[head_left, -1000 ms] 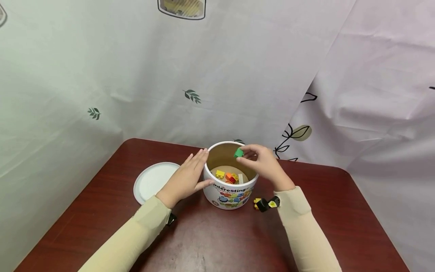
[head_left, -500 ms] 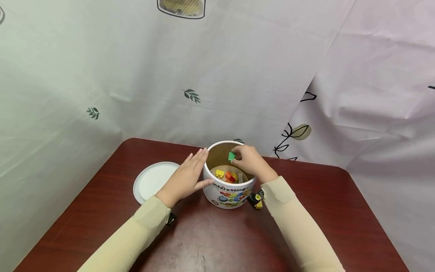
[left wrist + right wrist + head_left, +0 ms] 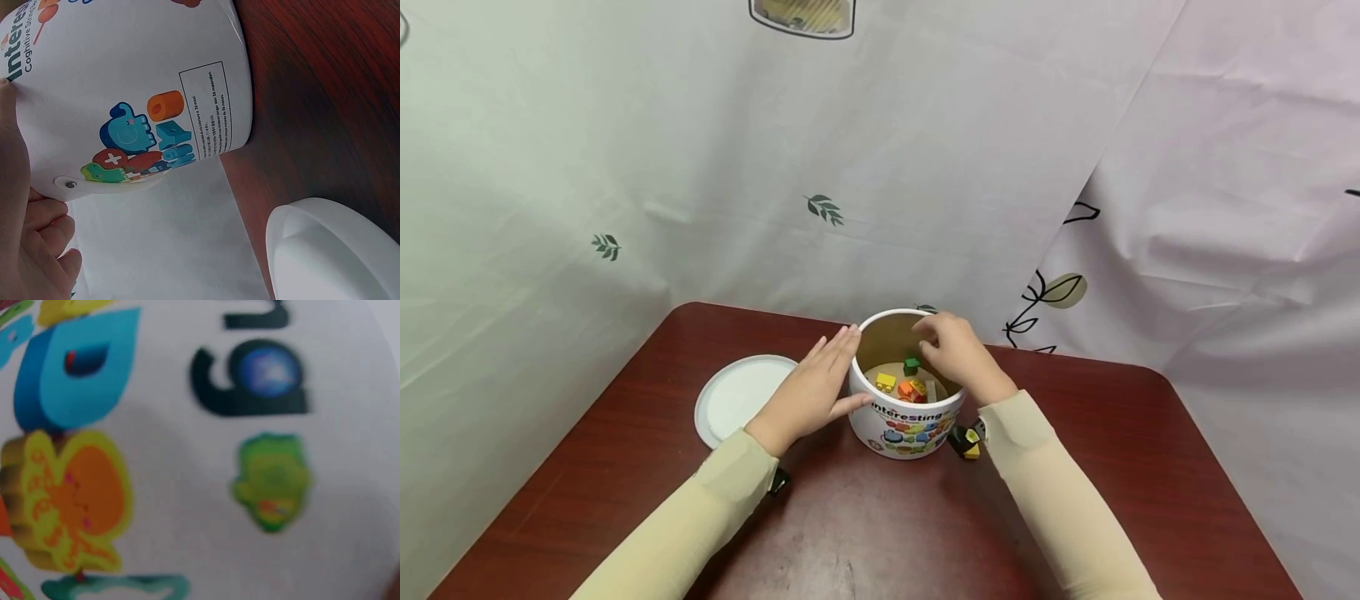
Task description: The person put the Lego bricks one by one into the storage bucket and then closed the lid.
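A white bucket [image 3: 901,435] with printed toy pictures and the word "interesting" stands on the table. My left hand [image 3: 807,390] lies along its left side, fingers straight at the rim and thumb in front. In the left wrist view the left hand [image 3: 31,244] touches the printed wall. Over the bucket's right rim reaches my right hand [image 3: 953,350], fingers loosely bent and apart, with nothing between them. Below it, inside the bucket, is a green building block [image 3: 911,367]. A yellow block [image 3: 885,382] and several orange, red and pale pieces lie near it. Only the printed bucket wall [image 3: 169,462] fills the right wrist view.
A round white lid [image 3: 730,400] lies on the dark red table [image 3: 842,533], left of the bucket and partly behind the left hand. A yellow block [image 3: 972,452] sits right of the bucket, partly hidden by the right wrist's camera [image 3: 960,439]. A patterned cloth [image 3: 760,250] hangs behind the table.
My right hand moved left over the bucket with the green block and let it go; the block dropped inside. My left hand stayed at the bucket's side.
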Action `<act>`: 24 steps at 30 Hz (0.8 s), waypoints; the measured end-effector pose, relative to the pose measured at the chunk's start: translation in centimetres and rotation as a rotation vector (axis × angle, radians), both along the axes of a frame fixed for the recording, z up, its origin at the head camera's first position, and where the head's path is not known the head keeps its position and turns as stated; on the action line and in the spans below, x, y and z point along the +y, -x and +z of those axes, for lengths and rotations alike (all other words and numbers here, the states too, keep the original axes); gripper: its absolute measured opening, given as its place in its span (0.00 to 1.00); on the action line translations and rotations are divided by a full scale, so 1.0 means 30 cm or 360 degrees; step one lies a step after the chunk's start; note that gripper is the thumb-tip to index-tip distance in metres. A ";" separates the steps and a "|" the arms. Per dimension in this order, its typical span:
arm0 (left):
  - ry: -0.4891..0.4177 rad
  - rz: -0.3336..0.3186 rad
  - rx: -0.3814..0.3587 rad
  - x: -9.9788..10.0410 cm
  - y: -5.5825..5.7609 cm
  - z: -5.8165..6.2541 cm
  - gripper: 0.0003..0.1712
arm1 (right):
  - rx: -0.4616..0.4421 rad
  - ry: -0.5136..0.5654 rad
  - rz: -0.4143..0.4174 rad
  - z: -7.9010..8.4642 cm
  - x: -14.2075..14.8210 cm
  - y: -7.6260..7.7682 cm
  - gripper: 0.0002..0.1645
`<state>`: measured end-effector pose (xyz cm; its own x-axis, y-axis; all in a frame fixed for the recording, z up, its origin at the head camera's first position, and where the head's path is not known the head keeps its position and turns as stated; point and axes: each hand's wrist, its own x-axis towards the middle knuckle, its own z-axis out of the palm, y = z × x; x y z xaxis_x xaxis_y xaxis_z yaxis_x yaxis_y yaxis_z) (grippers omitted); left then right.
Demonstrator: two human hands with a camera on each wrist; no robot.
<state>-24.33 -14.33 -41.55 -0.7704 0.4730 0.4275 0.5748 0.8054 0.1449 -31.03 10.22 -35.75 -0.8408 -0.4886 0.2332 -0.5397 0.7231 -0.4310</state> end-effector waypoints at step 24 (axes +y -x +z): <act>-0.0002 0.0003 0.0017 -0.001 0.001 -0.005 0.53 | 0.0376 0.0872 -0.0314 -0.072 0.224 -0.163 0.05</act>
<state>-24.36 -14.36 -41.69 -0.7668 0.4708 0.4363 0.5747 0.8063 0.1400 -26.15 16.96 -37.92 -0.7981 -0.0863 0.5963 -0.5446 0.5265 -0.6528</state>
